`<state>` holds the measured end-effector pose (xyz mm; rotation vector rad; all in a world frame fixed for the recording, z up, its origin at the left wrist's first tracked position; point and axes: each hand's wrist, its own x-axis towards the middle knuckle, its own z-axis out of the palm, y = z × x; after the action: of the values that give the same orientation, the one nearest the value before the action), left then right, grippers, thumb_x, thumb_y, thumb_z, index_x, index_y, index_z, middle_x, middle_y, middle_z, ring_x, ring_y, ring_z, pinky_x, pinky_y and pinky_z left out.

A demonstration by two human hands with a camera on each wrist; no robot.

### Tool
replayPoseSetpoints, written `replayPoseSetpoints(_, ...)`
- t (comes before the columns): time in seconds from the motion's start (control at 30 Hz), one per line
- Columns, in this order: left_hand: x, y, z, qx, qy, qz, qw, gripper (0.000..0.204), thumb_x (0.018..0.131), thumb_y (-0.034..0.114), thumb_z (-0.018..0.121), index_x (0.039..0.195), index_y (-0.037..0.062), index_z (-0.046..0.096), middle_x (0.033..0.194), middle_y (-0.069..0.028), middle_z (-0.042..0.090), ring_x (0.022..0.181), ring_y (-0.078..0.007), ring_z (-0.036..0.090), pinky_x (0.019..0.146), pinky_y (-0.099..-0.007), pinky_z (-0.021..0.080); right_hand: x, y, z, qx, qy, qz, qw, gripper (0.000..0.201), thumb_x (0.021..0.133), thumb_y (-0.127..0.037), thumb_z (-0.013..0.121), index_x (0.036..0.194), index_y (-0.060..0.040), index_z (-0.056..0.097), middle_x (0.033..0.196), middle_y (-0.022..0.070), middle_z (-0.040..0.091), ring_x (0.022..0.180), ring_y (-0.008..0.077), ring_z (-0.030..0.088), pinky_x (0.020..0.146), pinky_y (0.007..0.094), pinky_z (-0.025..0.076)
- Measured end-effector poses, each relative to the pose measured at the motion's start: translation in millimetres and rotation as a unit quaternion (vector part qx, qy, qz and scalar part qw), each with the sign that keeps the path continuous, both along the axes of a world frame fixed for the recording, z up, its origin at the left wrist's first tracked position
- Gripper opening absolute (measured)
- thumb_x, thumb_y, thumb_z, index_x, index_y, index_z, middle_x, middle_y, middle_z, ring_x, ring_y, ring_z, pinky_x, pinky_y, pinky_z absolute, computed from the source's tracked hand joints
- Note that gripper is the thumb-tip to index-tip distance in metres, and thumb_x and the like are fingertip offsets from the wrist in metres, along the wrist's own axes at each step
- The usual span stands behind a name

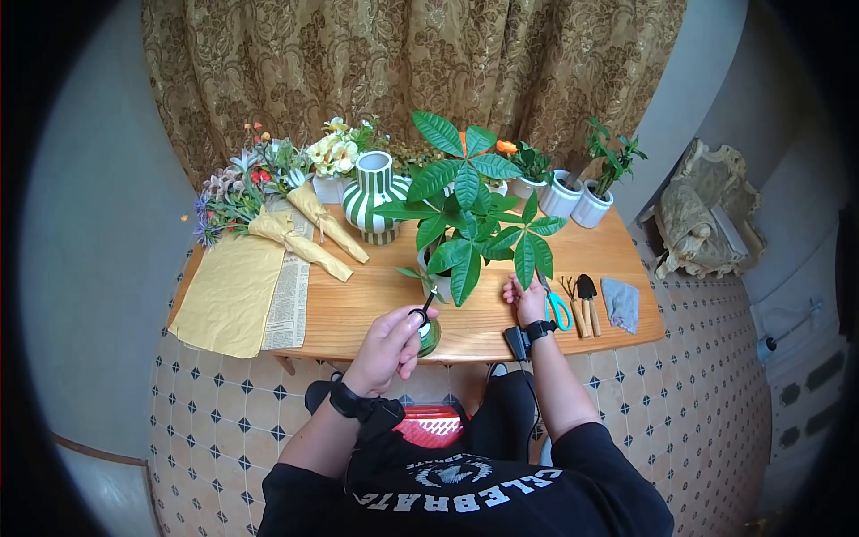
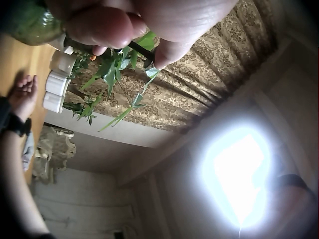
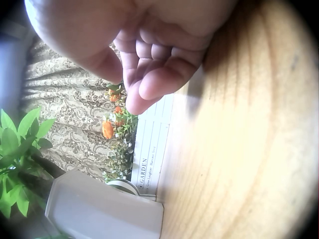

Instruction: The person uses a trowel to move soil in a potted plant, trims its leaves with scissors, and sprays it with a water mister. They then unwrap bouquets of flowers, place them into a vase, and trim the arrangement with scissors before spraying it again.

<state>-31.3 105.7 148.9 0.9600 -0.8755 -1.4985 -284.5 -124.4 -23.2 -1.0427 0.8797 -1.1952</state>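
Observation:
My left hand [image 1: 386, 347] grips a green glass spray bottle [image 1: 430, 338] by its black top, with the thin black nozzle [image 2: 142, 53] pointing up toward the plant. In the left wrist view, the rounded green glass [image 2: 32, 22] shows beside the fingers. In front of me stands a leafy green plant [image 1: 466, 185] in a pale pot [image 3: 107, 211]; its leaves hide much of the pot in the head view. My right hand [image 1: 528, 300] rests at the table with fingers loosely curled and holding nothing, beside turquoise-handled scissors [image 1: 558, 310].
Right of the scissors lie a small rake [image 1: 575, 313], a black trowel [image 1: 587, 291] and a grey cloth [image 1: 620, 304]. A green-striped vase [image 1: 374, 201] and white pots [image 1: 591, 208] stand behind. Paper-wrapped bouquets [image 1: 313, 255] lie left, by brown paper [image 1: 224, 295].

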Motion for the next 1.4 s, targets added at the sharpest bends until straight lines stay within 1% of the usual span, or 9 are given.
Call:
replayPoseSetpoints(0.23, 0.7, -0.2, 0.0, 0.001, 0.001, 0.0, 1.0, 0.036, 0.1, 0.024, 0.039, 0.121, -0.0021, 0.053, 0.053, 0.0045, 0.035, 0.037, -0.004, 0.03, 0.037, -0.0168, 0.031, -0.2, -0.5, -1.1, 0.003, -0.003, 0.0, 1.0, 0.015, 0.094, -0.014, 0.057, 0.103, -0.0018, 0.057, 0.076, 0.0071, 0.063, 0.06, 0.012, 0.059, 0.054, 0.023, 0.047)
replayPoseSetpoints(0.43, 0.7, 0.9, 2.1, -0.003, 0.016, -0.022, 1.0, 0.037, 0.099, 0.023, 0.038, 0.122, -0.0029, 0.052, 0.053, 0.0046, 0.034, 0.036, -0.0044, 0.03, 0.037, -0.0171, 0.031, -0.4, -0.4, -1.5, 0.002, -0.002, 0.0, 1.0, 0.016, 0.094, -0.014, 0.057, 0.103, -0.0015, 0.057, 0.076, 0.0071, 0.062, 0.06, 0.0119, 0.059, 0.054, 0.023, 0.047)
replayPoseSetpoints(0.63, 1.4, 1.4, -0.2, -0.006, 0.009, -0.01, 1.0, 0.037, 0.099, 0.022, 0.038, 0.122, -0.0035, 0.052, 0.053, 0.0046, 0.034, 0.036, -0.0045, 0.031, 0.037, -0.0174, 0.031, -0.3, -0.2, -0.8, 0.002, 0.005, -0.002, 1.0, 0.016, 0.095, -0.015, 0.057, 0.103, -0.0012, 0.057, 0.076, 0.0072, 0.062, 0.06, 0.0116, 0.059, 0.054, 0.0227, 0.046)
replayPoseSetpoints(0.73, 4.3, 1.3, -1.9, -0.006, 0.024, -0.02, 1.0, 0.032, 0.1, 0.019, 0.038, 0.121, 0.0002, 0.053, 0.054, 0.0039, 0.037, 0.038, -0.0048, 0.033, 0.038, -0.0184, 0.033, 0.4, 1.5, 1.9, 0.008, 0.009, -0.003, 1.0, 0.016, 0.095, -0.015, 0.057, 0.103, -0.0012, 0.057, 0.076, 0.0071, 0.062, 0.06, 0.0117, 0.059, 0.054, 0.0228, 0.046)
replayPoseSetpoints(0.83, 1.3, 1.2, 0.9, -0.003, 0.011, -0.013, 1.0, 0.038, 0.099, 0.023, 0.038, 0.122, -0.0037, 0.051, 0.053, 0.0045, 0.034, 0.037, -0.0047, 0.03, 0.037, -0.0174, 0.031, 0.3, 0.9, 1.3, 0.005, 0.009, -0.001, 1.0, 0.016, 0.095, -0.014, 0.056, 0.103, -0.0011, 0.057, 0.076, 0.0072, 0.062, 0.06, 0.0119, 0.058, 0.054, 0.0229, 0.046)
replayPoseSetpoints(1.4, 0.9, 0.7, 0.5, -0.005, 0.011, 0.002, 1.0, 0.039, 0.099, 0.025, 0.036, 0.12, -0.0047, 0.052, 0.052, 0.004, 0.034, 0.035, -0.0053, 0.03, 0.036, -0.018, 0.031, -0.1, 0.3, 0.0, -0.002, 0.003, 0.001, 1.0, 0.015, 0.095, -0.014, 0.056, 0.103, -0.001, 0.058, 0.075, 0.0072, 0.062, 0.06, 0.0118, 0.058, 0.055, 0.023, 0.046)
